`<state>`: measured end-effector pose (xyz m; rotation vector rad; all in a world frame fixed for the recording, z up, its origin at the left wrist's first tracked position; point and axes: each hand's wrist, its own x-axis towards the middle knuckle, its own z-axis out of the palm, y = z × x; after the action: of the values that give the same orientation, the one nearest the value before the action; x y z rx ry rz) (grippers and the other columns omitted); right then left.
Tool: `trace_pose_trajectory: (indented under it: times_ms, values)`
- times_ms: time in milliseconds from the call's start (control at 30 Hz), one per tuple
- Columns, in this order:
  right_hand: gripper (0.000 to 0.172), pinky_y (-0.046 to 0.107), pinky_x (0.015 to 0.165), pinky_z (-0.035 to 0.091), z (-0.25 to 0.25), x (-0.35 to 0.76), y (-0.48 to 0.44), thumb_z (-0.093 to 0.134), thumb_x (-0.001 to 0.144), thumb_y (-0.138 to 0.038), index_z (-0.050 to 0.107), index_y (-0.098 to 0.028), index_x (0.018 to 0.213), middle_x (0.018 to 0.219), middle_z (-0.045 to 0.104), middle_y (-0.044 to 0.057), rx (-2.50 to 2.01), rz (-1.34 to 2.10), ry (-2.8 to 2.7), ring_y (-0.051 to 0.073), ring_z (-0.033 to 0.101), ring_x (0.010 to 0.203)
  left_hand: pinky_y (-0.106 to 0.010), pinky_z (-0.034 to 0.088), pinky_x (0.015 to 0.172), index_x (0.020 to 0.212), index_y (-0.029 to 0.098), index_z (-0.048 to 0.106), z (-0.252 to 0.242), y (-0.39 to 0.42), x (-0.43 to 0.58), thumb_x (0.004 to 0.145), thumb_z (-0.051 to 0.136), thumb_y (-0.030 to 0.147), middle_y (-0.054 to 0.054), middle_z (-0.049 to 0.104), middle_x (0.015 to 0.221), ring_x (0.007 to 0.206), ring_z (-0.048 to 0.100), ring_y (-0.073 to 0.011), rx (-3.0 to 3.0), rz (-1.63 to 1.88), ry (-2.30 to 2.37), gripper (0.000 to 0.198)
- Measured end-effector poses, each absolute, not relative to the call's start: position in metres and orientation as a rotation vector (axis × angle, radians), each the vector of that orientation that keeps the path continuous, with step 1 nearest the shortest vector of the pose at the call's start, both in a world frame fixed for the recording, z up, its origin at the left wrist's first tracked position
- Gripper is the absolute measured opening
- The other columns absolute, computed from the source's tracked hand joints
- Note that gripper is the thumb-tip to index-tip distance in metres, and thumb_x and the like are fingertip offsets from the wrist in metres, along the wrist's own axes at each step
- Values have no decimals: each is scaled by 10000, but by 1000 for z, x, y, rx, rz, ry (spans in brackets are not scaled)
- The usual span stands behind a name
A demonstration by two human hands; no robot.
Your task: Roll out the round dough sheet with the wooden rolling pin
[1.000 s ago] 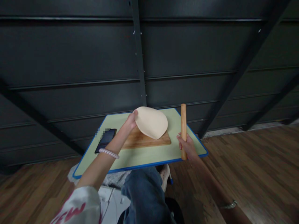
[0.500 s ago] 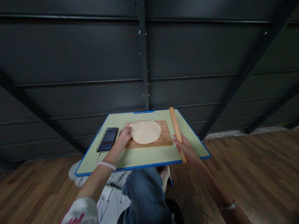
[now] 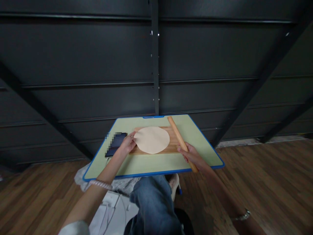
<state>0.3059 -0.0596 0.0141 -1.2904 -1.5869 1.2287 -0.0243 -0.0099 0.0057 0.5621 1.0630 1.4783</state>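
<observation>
- The round, flat dough lies on the wood board, and the board lies on the green bench with a blue edge.
- The left hand is at the dough's 9 o'clock edge. Its fingers touch that edge and lie close together, but the picture does not show if they pinch it.
- The right hand holds the wood pin near its low end, with the fingers curled around it.
- The pin slants from the near edge of the bench up to the board's far edge, at the dough's 2 o'clock. It is beside the dough, not on it. It is hard to tell if it touches the board.
- A phone, partly blurred, lies at the dough's 9 o'clock, just past the left hand.
- A light touch at the edge should keep the soft dough from tearing, and the dough looks best kept flat, with no folds.
</observation>
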Motion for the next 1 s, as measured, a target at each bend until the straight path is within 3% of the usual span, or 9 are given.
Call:
trace_pose_trajectory:
  times_ms: [133, 200, 300, 433, 567, 767, 900, 1000]
  values:
    - [472, 194, 342, 313, 13, 307, -60, 591, 729, -519, 509, -156, 1020, 514, 394, -101, -1294, 1209, -1633, 76, 369, 381, -336, 488, 878, 1163, 141, 553, 7, -6, -24, 727, 487, 78, -85, 660, 1012, 972, 622, -188, 884, 1570, 1491, 445]
    - [455, 190, 338, 315, 14, 308, -58, 576, 736, -522, 503, -165, 1009, 518, 397, -100, -1319, 1195, -1638, 75, 371, 377, -357, 381, 1019, 1202, 156, 545, 8, -7, -21, 761, 459, 99, -97, 598, 1196, 1197, 491, -205, 1271, 1513, 1760, 453]
    - [421, 188, 329, 322, 19, 307, -52, 547, 749, -531, 505, -177, 973, 519, 400, -95, -1368, 1138, -1689, 77, 379, 371, -353, 232, 1112, 1263, 91, 508, 4, -12, -12, 841, 392, 160, -135, 440, 1388, 1355, 275, -216, 1856, 1048, 1994, 443]
    - [410, 192, 339, 333, 30, 303, -43, 524, 775, -529, 528, -177, 985, 591, 472, -61, -1343, 1050, -1826, 79, 405, 399, -459, 151, 1116, 1398, 57, 324, -7, -20, 5, 931, 265, 380, -167, 279, 1474, 1384, 176, -274, 2162, 446, 2185, 571]
    - [375, 212, 466, 412, 31, 295, -31, 503, 818, -505, 562, -167, 969, 734, 594, 3, -1257, 922, -1974, 115, 520, 544, -475, 128, 1110, 1432, 73, 250, -10, -23, 12, 937, 168, 451, -152, 218, 1497, 1391, 141, -272, 2225, 187, 2229, 629]
    - [354, 287, 706, 463, 35, 279, -21, 517, 853, -415, 556, -209, 1139, 997, 667, 70, -1379, 557, -2299, 219, 624, 852, -450, 131, 1110, 1430, 87, 256, -7, -43, 12, 942, 183, 419, -146, 219, 1497, 1392, 147, -251, 2249, 219, 2257, 595]
    - [372, 328, 766, 459, 46, 267, -29, 517, 864, -356, 517, -279, 1228, 1177, 614, 68, -1479, 242, -2557, 259, 597, 995, -519, 171, 1082, 1420, 86, 278, -8, -73, 11, 926, 249, 432, -175, 234, 1485, 1382, 176, -297, 2122, 329, 2270, 604]
    - [371, 318, 831, 439, 51, 257, -36, 484, 892, -325, 498, -288, 1260, 1239, 574, 61, -1364, 123, -2650, 241, 547, 1086, -550, 111, 1089, 1421, 62, 259, -1, -92, 12, 897, 341, 374, -207, 243, 1475, 1379, 178, -314, 2134, 564, 2368, 615]
